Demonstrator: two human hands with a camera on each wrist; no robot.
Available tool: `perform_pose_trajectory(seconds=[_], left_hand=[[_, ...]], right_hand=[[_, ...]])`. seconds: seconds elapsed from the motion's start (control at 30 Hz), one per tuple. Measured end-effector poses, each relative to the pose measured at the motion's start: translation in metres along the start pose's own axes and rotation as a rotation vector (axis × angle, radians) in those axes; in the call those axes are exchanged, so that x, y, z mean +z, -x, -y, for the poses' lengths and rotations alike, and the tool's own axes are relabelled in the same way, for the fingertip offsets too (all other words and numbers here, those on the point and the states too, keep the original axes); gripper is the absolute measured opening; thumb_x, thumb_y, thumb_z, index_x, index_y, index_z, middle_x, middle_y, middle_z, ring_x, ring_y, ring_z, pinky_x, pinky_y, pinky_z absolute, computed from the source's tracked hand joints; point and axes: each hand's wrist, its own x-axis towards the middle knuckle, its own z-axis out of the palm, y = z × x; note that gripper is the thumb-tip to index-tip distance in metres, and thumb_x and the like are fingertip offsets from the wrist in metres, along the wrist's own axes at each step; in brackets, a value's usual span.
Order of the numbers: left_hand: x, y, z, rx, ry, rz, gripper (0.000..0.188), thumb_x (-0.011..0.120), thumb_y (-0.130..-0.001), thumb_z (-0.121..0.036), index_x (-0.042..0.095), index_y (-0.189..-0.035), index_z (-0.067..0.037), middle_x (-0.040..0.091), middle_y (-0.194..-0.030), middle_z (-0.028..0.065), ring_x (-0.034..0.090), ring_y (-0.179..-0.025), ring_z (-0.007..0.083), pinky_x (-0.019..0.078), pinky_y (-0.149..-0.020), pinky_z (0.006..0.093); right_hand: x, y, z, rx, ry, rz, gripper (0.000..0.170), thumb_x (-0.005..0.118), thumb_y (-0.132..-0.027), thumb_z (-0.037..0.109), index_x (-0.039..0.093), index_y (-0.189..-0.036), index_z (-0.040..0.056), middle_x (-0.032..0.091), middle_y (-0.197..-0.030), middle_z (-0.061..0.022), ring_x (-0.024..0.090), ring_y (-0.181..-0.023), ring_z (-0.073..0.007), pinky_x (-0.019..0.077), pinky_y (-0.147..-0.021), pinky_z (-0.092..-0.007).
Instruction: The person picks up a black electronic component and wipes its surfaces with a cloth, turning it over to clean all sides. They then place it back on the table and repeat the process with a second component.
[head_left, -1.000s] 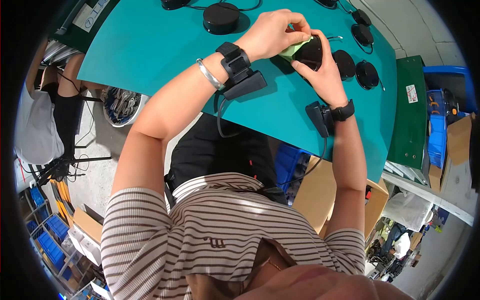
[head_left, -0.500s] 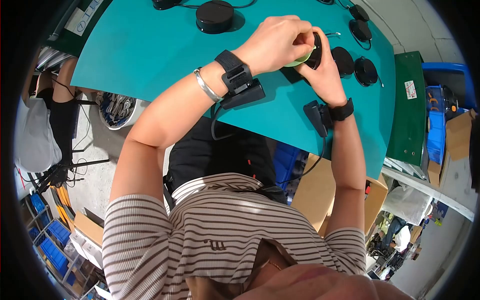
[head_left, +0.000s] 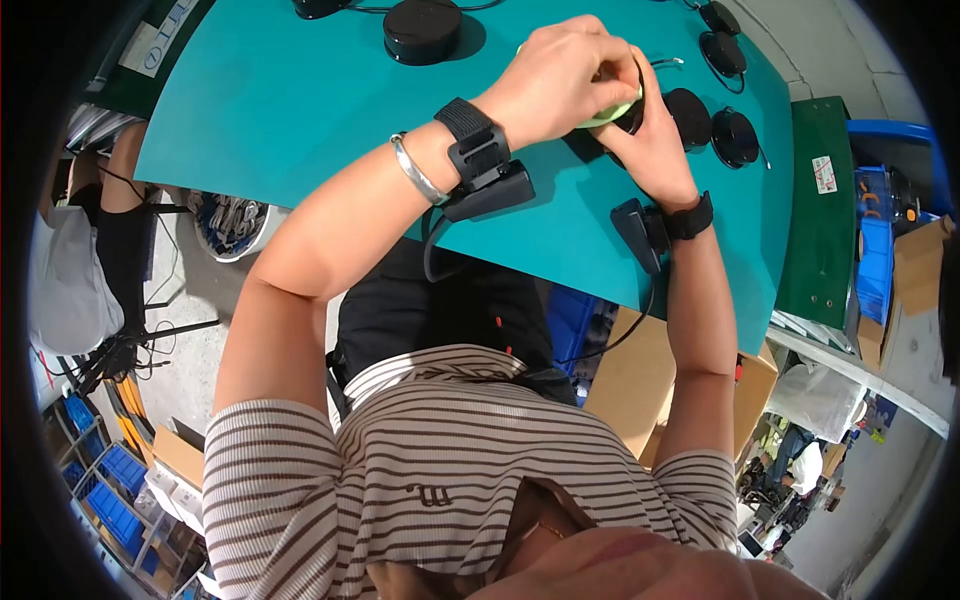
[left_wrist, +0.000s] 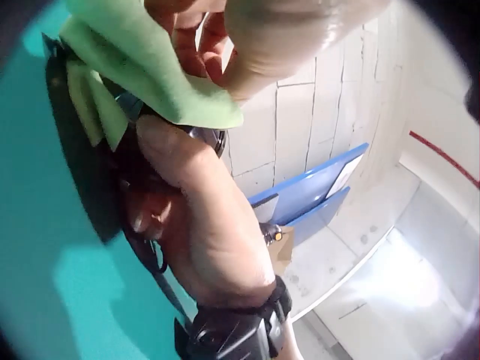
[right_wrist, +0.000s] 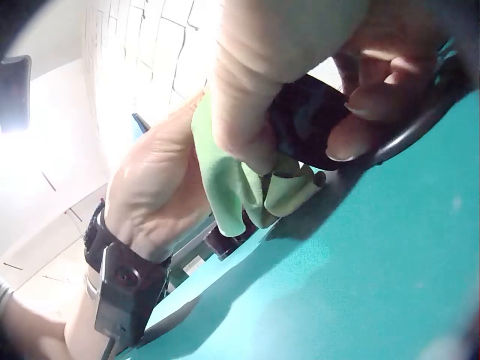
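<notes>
My left hand [head_left: 560, 85] pinches a light green cloth [left_wrist: 154, 71], its fingers bent over the near side of a black round puck-shaped device. The cloth hangs in folds in both wrist views, pressed against the device's edge. My right hand [head_left: 652, 150] grips that black device [right_wrist: 306, 124] from the right, thumb on one side and fingers on the other, tilted just above the green tabletop. Most of the device is hidden behind the left hand in the head view. A short cable end [head_left: 668, 61] shows beyond the right fingers.
More black round devices [head_left: 735, 138] with cables lie along the table's right side. Another [head_left: 422, 30] stands at the back left. The green tabletop [head_left: 300, 120] ends near my lap. A green metal box [head_left: 815, 215] stands at right, a bucket [head_left: 235, 225] below left.
My left hand has moved slightly right over the device, bringing the cloth across its face. The right hand has kept its grip, and the device has turned so less of its face shows.
</notes>
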Motion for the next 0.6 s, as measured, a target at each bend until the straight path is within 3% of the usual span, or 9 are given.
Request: perform_pose_trajectory(seconds=[0.07, 0.13, 0.17, 0.27, 0.53, 0.6], left_hand=[[-0.004, -0.006, 0.006, 0.001, -0.063, -0.006, 0.013, 0.073, -0.08, -0.018, 0.073, -0.091, -0.01, 0.064, -0.088, 0.0092, 0.064, -0.082, 0.0282, 0.0535, -0.075, 0.0371], [-0.018, -0.015, -0.006, -0.329, 0.084, 0.054, 0.014, 0.068, -0.088, -0.012, 0.064, -0.088, 0.001, 0.066, -0.082, 0.0137, 0.064, -0.073, 0.0234, 0.0514, -0.067, 0.0346], [-0.023, -0.017, -0.006, -0.498, 0.251, 0.116, 0.016, 0.068, -0.091, -0.015, 0.064, -0.09, 0.001, 0.067, -0.08, 0.0086, 0.06, -0.072, 0.0131, 0.0506, -0.066, 0.0303], [-0.02, -0.015, 0.012, -0.466, 0.317, 0.14, 0.017, 0.067, -0.093, -0.016, 0.065, -0.092, 0.001, 0.067, -0.08, 0.0056, 0.059, -0.073, 0.0096, 0.0499, -0.066, 0.0281], [-0.016, -0.013, 0.013, -0.48, 0.43, 0.119, 0.019, 0.067, -0.093, -0.017, 0.066, -0.091, 0.002, 0.067, -0.082, 0.0045, 0.059, -0.074, 0.0107, 0.05, -0.067, 0.0282], [-0.015, -0.011, 0.017, -0.42, 0.345, 0.127, 0.016, 0.074, -0.081, -0.02, 0.072, -0.092, -0.009, 0.064, -0.087, 0.0093, 0.065, -0.08, 0.0264, 0.0536, -0.074, 0.0348]], right_hand=[[-0.001, 0.0, 0.007, 0.037, -0.019, 0.018, 0.082, 0.078, -0.075, 0.02, 0.037, -0.145, 0.0132, 0.059, -0.126, -0.0142, 0.06, -0.116, -0.0276, 0.0486, -0.096, -0.0382], [-0.001, 0.001, 0.006, 0.09, -0.069, 0.034, 0.084, 0.078, -0.075, 0.021, 0.036, -0.147, 0.0133, 0.06, -0.125, -0.0143, 0.062, -0.113, -0.0254, 0.0503, -0.095, -0.0379], [-0.001, 0.002, 0.005, 0.061, -0.032, 0.036, 0.086, 0.079, -0.075, 0.021, 0.034, -0.149, 0.0136, 0.06, -0.124, -0.0144, 0.063, -0.11, -0.0243, 0.0516, -0.094, -0.0378], [-0.001, 0.003, -0.001, 0.062, -0.019, 0.043, 0.088, 0.079, -0.075, 0.021, 0.033, -0.15, 0.0129, 0.06, -0.123, -0.0143, 0.065, -0.106, -0.025, 0.052, -0.093, -0.038], [-0.006, 0.007, 0.011, 0.128, -0.141, 0.071, 0.085, 0.08, -0.078, 0.023, 0.034, -0.148, 0.0094, 0.063, -0.122, -0.0148, 0.065, -0.11, -0.0252, 0.0525, -0.095, -0.0378], [-0.007, 0.008, 0.011, 0.138, -0.132, 0.084, 0.084, 0.08, -0.078, 0.024, 0.035, -0.147, 0.0092, 0.063, -0.122, -0.0152, 0.065, -0.111, -0.0253, 0.0523, -0.095, -0.0379]])
